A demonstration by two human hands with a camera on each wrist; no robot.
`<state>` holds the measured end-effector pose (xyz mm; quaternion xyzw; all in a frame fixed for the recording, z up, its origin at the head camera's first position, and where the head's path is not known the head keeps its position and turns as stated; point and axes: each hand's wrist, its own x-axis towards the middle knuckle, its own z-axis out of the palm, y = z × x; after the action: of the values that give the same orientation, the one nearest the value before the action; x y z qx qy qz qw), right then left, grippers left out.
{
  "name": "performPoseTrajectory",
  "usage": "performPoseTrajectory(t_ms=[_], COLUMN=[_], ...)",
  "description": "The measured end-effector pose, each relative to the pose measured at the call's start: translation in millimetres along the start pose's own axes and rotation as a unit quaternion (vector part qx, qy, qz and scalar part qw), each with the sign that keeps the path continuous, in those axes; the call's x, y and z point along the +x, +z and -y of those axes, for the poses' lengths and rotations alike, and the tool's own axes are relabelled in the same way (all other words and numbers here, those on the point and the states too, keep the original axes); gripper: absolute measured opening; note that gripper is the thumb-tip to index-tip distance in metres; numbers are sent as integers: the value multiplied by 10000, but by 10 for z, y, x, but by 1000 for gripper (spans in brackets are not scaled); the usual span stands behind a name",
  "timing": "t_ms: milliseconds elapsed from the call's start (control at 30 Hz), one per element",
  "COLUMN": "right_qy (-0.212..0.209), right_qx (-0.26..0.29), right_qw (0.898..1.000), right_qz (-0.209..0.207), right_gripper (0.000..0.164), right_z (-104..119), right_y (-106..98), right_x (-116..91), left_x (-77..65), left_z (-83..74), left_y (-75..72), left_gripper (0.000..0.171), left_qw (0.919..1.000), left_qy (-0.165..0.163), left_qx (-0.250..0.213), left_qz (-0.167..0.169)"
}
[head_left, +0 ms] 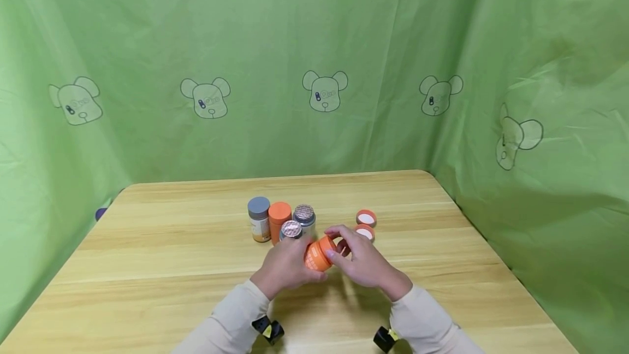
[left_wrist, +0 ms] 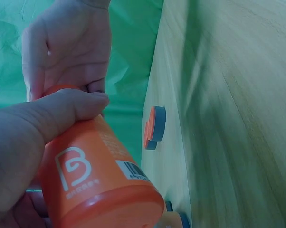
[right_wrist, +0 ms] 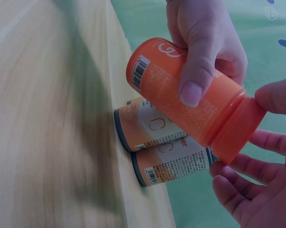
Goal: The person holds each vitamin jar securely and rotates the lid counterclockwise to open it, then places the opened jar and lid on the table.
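Observation:
An orange bottle (right_wrist: 181, 90) with white print and a barcode is held tilted above the table. My left hand (head_left: 289, 266) grips it round the body, thumb across its side. My right hand (head_left: 362, 260) has its thumb and fingers round the orange cap (right_wrist: 238, 130), which sits on the bottle's neck. Behind my left hand stand two bottles with foil-sealed tops, the nearer one (head_left: 291, 230) and the farther one (head_left: 304, 217). Beside them are a capped orange bottle (head_left: 280, 220) and a bottle with a grey cap (head_left: 259, 217).
Two loose caps, the farther one (head_left: 366, 218) and the nearer one (head_left: 365, 232), lie on the wooden table (head_left: 172, 255) beyond my right hand, white liners up. A green curtain (head_left: 265, 26) hangs behind and at both sides.

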<state>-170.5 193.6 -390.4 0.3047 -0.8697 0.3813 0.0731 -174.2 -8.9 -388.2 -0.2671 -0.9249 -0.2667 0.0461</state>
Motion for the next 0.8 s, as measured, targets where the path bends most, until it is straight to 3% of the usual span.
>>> performPoseTrajectory(t_ms=[133,467,800], right_qy=[-20,406,-40], right_qx=[-55,-129,-47], right_qw=[10000,9991,10000], right_qz=[-50,6,-1], right_gripper=[36,32,33], right_z=[5,33,15], right_y=[-8,7,-16], right_x=[-1,4,-7], left_x=[5,-3,-1], left_z=[-4,-27,-26], left_y=[-1,8,10], left_gripper=[56,61,57], left_qw=[10000,10000,10000], left_qy=[-14,27,17], left_qx=[5,37,4], left_qz=[24,8,-5])
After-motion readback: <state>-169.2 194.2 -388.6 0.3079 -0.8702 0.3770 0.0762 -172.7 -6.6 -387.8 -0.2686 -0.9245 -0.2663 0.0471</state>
